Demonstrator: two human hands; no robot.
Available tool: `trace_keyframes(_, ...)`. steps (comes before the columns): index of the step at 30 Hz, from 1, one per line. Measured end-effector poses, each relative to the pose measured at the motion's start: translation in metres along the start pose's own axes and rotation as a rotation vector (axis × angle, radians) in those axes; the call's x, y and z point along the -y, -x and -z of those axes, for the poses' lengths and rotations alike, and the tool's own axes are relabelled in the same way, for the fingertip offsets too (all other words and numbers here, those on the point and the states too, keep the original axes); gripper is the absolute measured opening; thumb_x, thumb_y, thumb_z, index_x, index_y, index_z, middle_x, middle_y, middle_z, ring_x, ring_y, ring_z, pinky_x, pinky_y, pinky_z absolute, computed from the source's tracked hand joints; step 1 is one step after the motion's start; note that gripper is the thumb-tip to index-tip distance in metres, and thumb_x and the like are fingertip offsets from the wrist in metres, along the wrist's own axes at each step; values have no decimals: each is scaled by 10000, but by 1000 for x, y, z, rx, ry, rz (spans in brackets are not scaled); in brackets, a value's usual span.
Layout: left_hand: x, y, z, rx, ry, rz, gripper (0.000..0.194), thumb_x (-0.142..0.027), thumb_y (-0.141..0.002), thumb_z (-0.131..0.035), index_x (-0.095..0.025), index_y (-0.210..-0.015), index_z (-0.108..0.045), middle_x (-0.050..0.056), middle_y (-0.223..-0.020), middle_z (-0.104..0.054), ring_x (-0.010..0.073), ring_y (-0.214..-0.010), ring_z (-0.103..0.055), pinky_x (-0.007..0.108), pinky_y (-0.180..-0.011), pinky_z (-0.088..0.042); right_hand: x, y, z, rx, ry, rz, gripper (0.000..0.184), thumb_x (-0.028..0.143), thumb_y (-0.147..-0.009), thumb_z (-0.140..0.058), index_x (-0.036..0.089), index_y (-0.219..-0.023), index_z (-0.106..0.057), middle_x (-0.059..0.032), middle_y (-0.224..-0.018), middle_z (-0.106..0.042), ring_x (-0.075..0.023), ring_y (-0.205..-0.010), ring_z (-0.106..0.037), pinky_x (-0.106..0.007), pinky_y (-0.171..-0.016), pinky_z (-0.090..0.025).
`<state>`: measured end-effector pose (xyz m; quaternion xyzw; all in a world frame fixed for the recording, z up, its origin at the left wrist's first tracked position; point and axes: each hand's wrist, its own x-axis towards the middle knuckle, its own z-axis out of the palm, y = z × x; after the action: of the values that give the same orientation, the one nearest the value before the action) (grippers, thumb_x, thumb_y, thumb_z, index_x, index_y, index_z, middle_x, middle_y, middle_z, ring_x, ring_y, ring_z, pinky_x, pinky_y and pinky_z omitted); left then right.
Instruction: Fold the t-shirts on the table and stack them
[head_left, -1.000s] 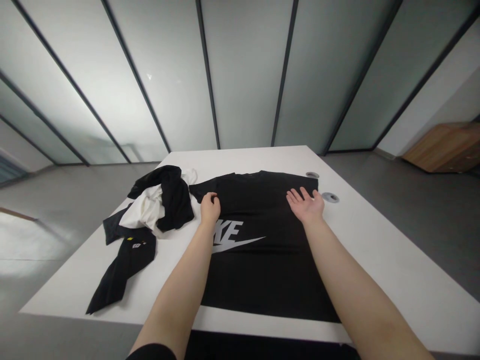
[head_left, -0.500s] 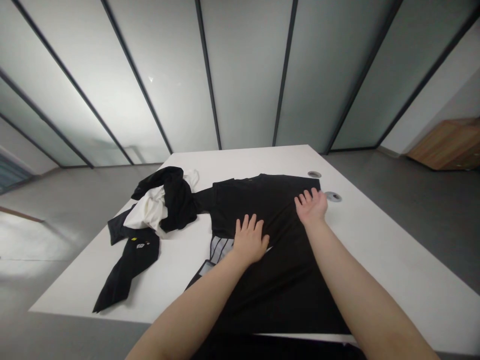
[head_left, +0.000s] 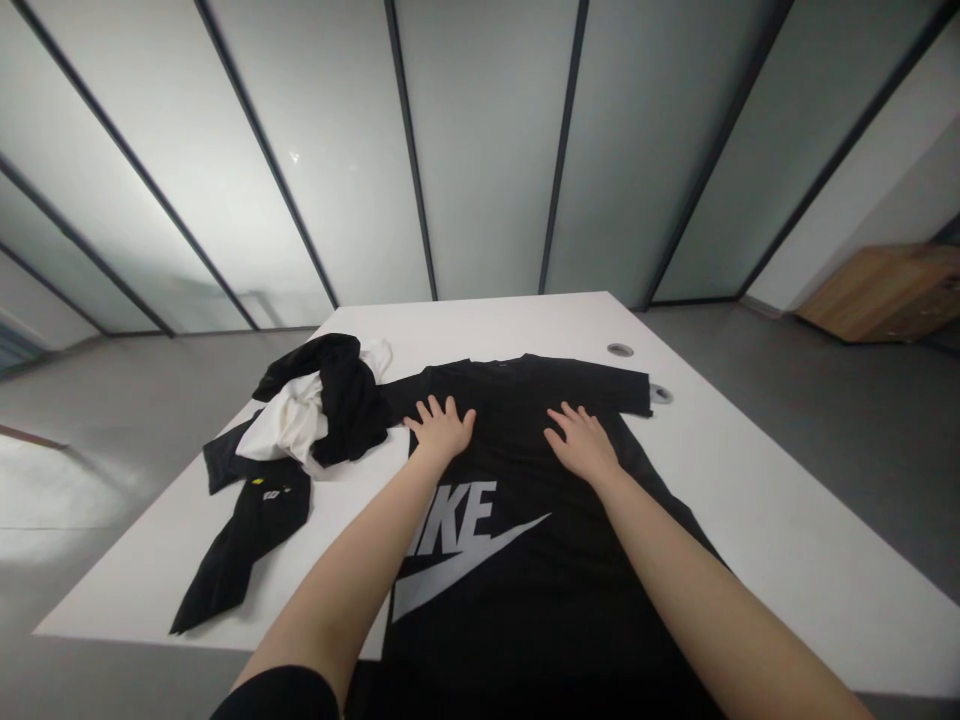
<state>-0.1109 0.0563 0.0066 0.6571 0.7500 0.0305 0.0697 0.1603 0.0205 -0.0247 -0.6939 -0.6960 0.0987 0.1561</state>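
Observation:
A black T-shirt (head_left: 517, 450) with a large grey printed logo lies spread on the white table, its neckline at the far side and its hem toward me. On its upper left part rests my left hand (head_left: 441, 428), fingers spread flat near the left sleeve. My right hand (head_left: 583, 445) lies on the shirt's upper right part, fingers apart, holding nothing. The right sleeve stretches out flat beyond it. My left forearm hides part of the printed lettering.
Left on the white table (head_left: 750, 520) is a heap of clothes: a white garment (head_left: 289, 420), a black garment (head_left: 349, 400) and a dark piece with a small logo (head_left: 251, 540). Two round cable grommets sit at the right, one a grommet (head_left: 620, 350) near the far edge.
The shirt's left side has been unfolded flat, showing the print, and its right sleeve now extends outward. My left hand moved forward and left; my right hand moved inward from the sleeve.

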Motion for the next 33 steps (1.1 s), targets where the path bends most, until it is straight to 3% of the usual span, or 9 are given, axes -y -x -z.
trace_keyframes(5, 48, -33, 3, -278, 86, 33, 577, -417, -1089, -321, -135, -1504, -606, 180, -1602, -566, 385, -1512, -469, 567, -1263, -331, 8, -2, 8, 51, 156, -100, 641, 522, -1101, -366, 261, -1682, -440, -112, -1786, -298, -405, -1635, -255, -577, -1311, -193)
trace_keyframes(10, 86, -36, 3, -331, 148, 73, 489, -332, -1024, -477, -95, -1408, -666, 209, -1510, -633, 376, -1443, -542, 513, -1218, -413, 3, -15, 12, 65, 197, -183, 704, 587, -1091, -307, 275, -1720, -354, -106, -1805, -243, -410, -1642, -215, -589, -1305, -169)
trace_keyframes(14, 75, -32, 8, -431, 190, 40, 478, -325, -1017, -512, -113, -1422, -654, 221, -1521, -616, 390, -1475, -516, 561, -1223, -408, -1, -28, 14, 74, 210, -217, 798, 687, -1061, -278, 257, -1731, -320, -125, -1811, -209, -434, -1645, -178, -616, -1300, -134)
trace_keyframes(17, 49, -24, 9, -486, 227, -167, 420, -316, -1021, -520, -173, -1381, -683, 163, -1593, -575, 363, -1566, -414, 565, -1269, -361, -1, -36, 14, 82, 216, -240, 849, 734, -1042, -254, 248, -1736, -305, -137, -1816, -184, -446, -1646, -157, -635, -1298, -109)
trace_keyframes(20, 23, -13, 1, -373, 256, -477, 397, -322, -1050, -479, -210, -1362, -698, 107, -1560, -623, 291, -1543, -467, 503, -1277, -374, 0, -43, 13, 86, 217, -261, 881, 760, -1029, -235, 244, -1740, -291, -143, -1817, -171, -457, -1647, -139, -655, -1293, -91)
trace_keyframes(22, 13, -7, -8, -251, 214, -557, 437, -363, -1060, -478, -218, -1424, -671, 105, -1593, -595, 293, -1552, -459, 506, -1280, -366, 0, -47, 14, 99, 212, -264, 919, 792, -1012, -228, 240, -1746, -270, -149, -1820, -152, -473, -1647, -118, -678, -1287, -73)
trace_keyframes(26, 8, -4, -19, -111, 60, -420, 670, -519, -1069, -452, -165, -1637, -471, 176, -1743, -362, 381, -1625, -310, 558, -1301, -290, 0, -55, 20, 181, 198, -241, 1065, 918, -927, -286, 259, -1760, -205, -161, -1828, -84, -515, -1644, -49, -749, -1257, -56)
trace_keyframes(29, 10, -4, -19, -76, -14, -362, 734, -594, -1077, -383, -181, -1684, -402, 166, -1772, -300, 403, -1641, -256, 553, -1318, -232, -2, -57, 23, 233, 195, -236, 1133, 960, -881, -351, 268, -1762, -184, -166, -1829, -52, -534, -1639, -23, -776, -1242, -66)
trace_keyframes(33, 12, -2, -16, -23, -56, -341, 771, -640, -1074, -338, -198, -1706, -358, 161, -1788, -254, 424, -1645, -226, 566, -1315, -209, -5, -49, 16, 122, 186, -154, 1016, 902, -942, -344, 271, -1737, -298, -165, -1817, -154, -517, -1640, -91, -753, -1257, -85)
